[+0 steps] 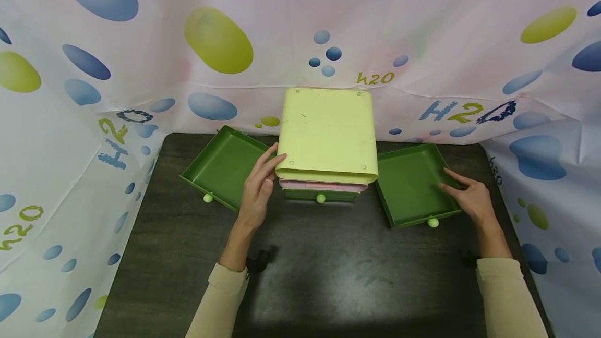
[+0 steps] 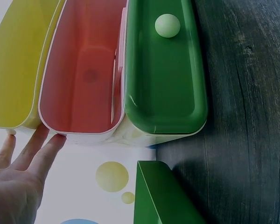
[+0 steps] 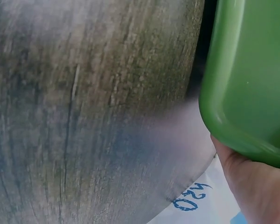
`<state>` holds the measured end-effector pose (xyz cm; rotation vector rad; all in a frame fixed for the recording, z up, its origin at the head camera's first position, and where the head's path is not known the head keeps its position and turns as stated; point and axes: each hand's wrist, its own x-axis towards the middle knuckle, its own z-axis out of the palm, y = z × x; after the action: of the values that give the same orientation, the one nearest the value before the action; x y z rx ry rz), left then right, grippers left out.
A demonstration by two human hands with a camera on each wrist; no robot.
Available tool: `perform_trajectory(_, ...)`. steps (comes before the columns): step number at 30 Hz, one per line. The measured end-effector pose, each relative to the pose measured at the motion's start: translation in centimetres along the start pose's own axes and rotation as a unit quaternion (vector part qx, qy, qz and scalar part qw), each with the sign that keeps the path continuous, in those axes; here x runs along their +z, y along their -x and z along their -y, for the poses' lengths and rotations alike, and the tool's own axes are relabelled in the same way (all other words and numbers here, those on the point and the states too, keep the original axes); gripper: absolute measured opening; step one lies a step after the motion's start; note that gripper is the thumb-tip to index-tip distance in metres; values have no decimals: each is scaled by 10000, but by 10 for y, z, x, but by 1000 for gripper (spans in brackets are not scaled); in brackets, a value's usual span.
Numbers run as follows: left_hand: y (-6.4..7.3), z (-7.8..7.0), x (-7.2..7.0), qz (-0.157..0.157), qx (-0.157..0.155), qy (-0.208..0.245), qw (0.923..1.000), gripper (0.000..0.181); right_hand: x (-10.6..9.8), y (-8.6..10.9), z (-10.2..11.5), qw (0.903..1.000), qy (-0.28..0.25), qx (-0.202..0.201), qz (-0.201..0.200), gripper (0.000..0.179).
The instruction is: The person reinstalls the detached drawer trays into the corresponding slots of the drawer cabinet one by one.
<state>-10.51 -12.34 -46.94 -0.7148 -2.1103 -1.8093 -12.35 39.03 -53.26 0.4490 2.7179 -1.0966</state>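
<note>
A small drawer cabinet [image 1: 328,132] with a pale yellow top stands at the back middle. My left hand [image 1: 257,192] touches its left side with extended fingertips. In the left wrist view, the yellow compartment [image 2: 18,60] and pink compartment [image 2: 84,56] have no drawers in them, while a green drawer [image 2: 165,79] with a round pale knob [image 2: 167,25] fills the bottom one. My right hand [image 1: 471,200] grips the right wall of a loose green drawer [image 1: 408,186] beside the cabinet. Part of that hand is hidden behind the drawer in the right wrist view.
Another loose green drawer [image 1: 225,166] lies angled left of the cabinet, partly behind my left hand. Everything stands on a dark wood-grain table [image 1: 328,275]. A white sheet [image 1: 155,40] with blue and green spots hangs behind and at both sides.
</note>
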Motion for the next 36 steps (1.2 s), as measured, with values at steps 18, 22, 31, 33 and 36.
perform_trajectory(18, -7, -28, -1, 274, -230, -318, 9989, 71, -8, 27, -1, 9997, -39, 35, 235, 72)
perform_trajectory(22, -4, -14, -3, 362, -465, -411, 9974, 66, -9, 37, 0, 9998, 112, -13, 147, 71)
perform_trajectory(31, -7, -23, -3, 301, -436, -466, 9975, 63, -7, 47, 6, 9994, 179, -42, 294, 73)
perform_trajectory(33, -9, -32, -3, 292, -430, -446, 9977, 61, -7, 49, 6, 9994, 106, 49, 320, 73)
perform_trajectory(36, -11, -36, -2, 269, -455, -512, 9973, 61, -8, 53, 6, 9993, 41, 116, 354, 73)
